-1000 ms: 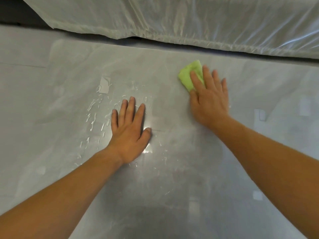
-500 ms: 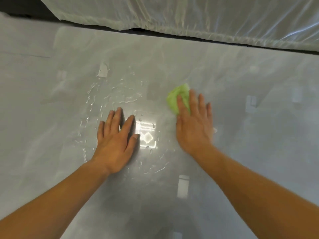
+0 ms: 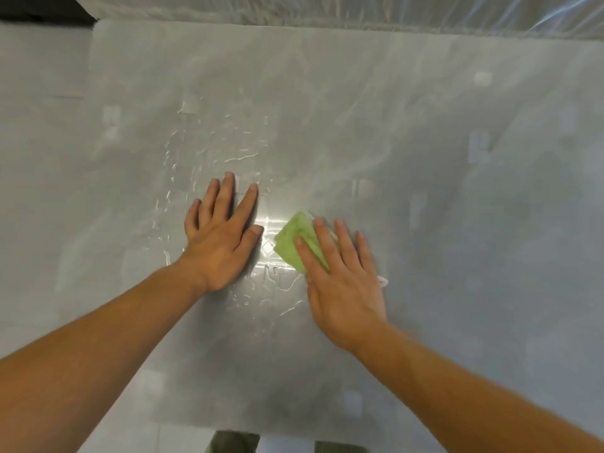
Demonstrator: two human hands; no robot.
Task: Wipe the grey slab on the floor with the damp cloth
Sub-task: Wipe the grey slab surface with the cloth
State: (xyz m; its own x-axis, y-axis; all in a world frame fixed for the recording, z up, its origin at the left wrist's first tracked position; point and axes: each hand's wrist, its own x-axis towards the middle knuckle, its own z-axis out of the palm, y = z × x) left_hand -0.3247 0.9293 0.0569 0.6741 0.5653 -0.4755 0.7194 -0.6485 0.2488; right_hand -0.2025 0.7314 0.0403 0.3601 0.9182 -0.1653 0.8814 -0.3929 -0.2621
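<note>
A glossy grey slab (image 3: 408, 132) fills most of the head view, with streaks and drops of water (image 3: 228, 152) on its left-centre. My right hand (image 3: 343, 282) lies flat on a folded green cloth (image 3: 295, 238), pressing it onto the slab; the cloth sticks out past my fingertips to the upper left. My left hand (image 3: 222, 237) rests palm down on the wet slab just left of the cloth, fingers spread, holding nothing. A bright reflection sits between the two hands.
Clear plastic sheeting (image 3: 359, 11) hangs along the slab's far edge. Paler floor tiles (image 3: 39, 158) lie to the left of the slab. Two dark knees (image 3: 233, 443) show at the slab's near edge.
My right hand has dragged the green cloth down the slab toward me and leftward, close to my left hand. The left hand stays planted; the view has tilted down.
</note>
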